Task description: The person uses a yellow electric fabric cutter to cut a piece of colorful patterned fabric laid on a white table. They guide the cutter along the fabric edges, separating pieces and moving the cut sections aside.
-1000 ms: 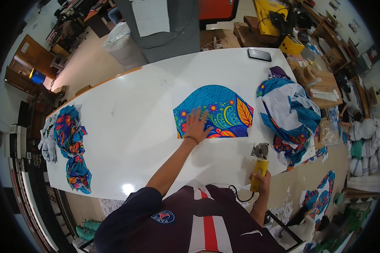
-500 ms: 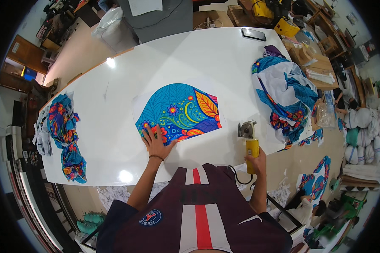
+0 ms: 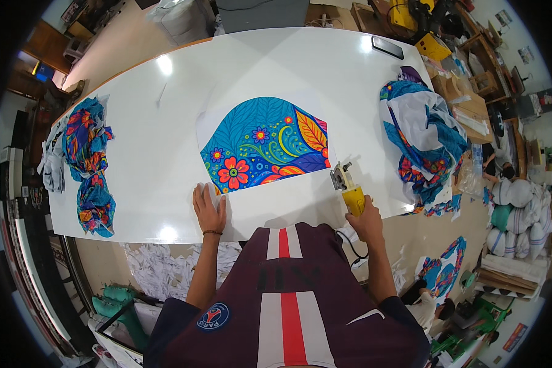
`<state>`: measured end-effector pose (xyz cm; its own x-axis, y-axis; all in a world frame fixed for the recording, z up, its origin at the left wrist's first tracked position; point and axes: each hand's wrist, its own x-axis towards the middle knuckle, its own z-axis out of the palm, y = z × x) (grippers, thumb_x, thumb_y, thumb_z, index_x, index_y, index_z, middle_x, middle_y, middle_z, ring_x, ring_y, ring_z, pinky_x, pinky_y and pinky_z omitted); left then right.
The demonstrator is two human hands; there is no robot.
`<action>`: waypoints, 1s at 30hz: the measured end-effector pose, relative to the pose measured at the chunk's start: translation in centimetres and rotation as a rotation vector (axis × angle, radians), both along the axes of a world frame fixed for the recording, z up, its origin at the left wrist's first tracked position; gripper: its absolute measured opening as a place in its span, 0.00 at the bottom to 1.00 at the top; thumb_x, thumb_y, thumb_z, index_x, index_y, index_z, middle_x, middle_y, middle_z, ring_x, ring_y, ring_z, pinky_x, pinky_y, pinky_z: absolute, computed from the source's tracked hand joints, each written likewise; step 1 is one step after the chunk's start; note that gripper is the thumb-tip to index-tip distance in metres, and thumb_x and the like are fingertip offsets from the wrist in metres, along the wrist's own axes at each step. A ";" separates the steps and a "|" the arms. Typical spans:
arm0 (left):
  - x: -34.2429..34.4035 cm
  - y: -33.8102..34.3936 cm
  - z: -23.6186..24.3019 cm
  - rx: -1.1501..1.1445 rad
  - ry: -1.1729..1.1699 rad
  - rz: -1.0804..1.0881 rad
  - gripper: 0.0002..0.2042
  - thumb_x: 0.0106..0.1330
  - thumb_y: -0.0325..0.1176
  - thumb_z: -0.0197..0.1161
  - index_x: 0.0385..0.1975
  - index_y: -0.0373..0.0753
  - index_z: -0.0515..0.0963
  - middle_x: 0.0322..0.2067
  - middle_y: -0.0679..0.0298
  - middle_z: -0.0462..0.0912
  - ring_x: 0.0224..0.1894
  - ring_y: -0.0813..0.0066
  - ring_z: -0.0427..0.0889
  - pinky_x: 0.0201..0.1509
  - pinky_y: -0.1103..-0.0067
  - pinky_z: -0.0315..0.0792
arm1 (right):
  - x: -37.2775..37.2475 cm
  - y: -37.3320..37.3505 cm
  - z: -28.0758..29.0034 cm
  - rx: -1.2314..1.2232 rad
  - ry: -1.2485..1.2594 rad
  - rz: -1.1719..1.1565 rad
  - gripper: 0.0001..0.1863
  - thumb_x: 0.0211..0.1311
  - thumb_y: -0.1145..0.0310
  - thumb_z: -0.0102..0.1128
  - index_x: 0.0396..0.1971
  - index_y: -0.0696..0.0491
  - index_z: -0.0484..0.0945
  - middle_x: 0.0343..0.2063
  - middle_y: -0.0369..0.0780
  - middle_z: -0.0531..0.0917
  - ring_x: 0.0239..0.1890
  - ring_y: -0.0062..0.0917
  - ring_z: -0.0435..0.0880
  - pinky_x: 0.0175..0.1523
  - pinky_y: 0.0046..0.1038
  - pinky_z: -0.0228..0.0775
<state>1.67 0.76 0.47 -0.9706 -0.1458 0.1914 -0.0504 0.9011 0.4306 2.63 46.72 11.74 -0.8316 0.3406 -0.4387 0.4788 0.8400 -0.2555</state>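
A printed fabric piece [image 3: 267,144], blue with bright flowers and leaves and a rounded far edge, lies flat on the white table [image 3: 147,153]. White margin shows around part of it. My left hand [image 3: 209,208] rests palm down on the table by the piece's near left corner, fingers stretched out, holding nothing. My right hand [image 3: 367,222] is wrapped round the yellow body of an electric fabric cutter [image 3: 353,199]. The cutter's metal head is close to the piece's near right corner; I cannot tell whether it touches. A black cord runs back from the tool.
Crumpled printed fabric [image 3: 92,165] lies at the table's left end, and a larger heap [image 3: 426,135] at the right. A phone [image 3: 387,48] sits near the far edge. White scraps [image 3: 159,270] cover floor below. At lower right, a person [image 3: 426,303] is beside printed cloth.
My left hand has come off the printed piece to the table at its near left corner. My right hand has brought the cutter leftward, close to the near right corner. The view has shifted slightly.
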 end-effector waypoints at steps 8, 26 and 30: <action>-0.1 -0.1 -0.3 0.020 0.012 0.023 0.31 0.73 0.42 0.65 0.71 0.33 0.68 0.74 0.45 0.62 0.77 0.44 0.58 0.79 0.56 0.56 | -2.0 0.3 0.4 -0.022 0.016 0.039 0.31 0.48 0.55 0.74 0.50 0.54 0.73 0.36 0.54 0.88 0.42 0.55 0.88 0.48 0.52 0.80; -0.1 -0.1 -0.2 0.000 -0.046 0.035 0.30 0.73 0.42 0.64 0.73 0.40 0.69 0.74 0.45 0.60 0.78 0.45 0.57 0.79 0.55 0.55 | -5.2 -0.9 0.7 -0.073 0.025 0.011 0.31 0.48 0.54 0.70 0.49 0.55 0.74 0.39 0.56 0.86 0.44 0.55 0.87 0.49 0.51 0.79; -0.2 0.0 -0.1 -0.008 -0.035 0.040 0.30 0.73 0.43 0.64 0.72 0.39 0.69 0.74 0.45 0.61 0.77 0.45 0.58 0.79 0.55 0.55 | -5.9 -1.7 0.9 -0.067 0.030 -0.013 0.31 0.48 0.55 0.70 0.50 0.55 0.74 0.40 0.56 0.87 0.45 0.55 0.87 0.49 0.50 0.79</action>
<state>1.47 0.74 0.42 -0.9702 -0.1830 0.1586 -0.1014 0.9017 0.4203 -3.26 45.04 12.65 -0.8404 0.3225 -0.4355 0.4811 0.8140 -0.3255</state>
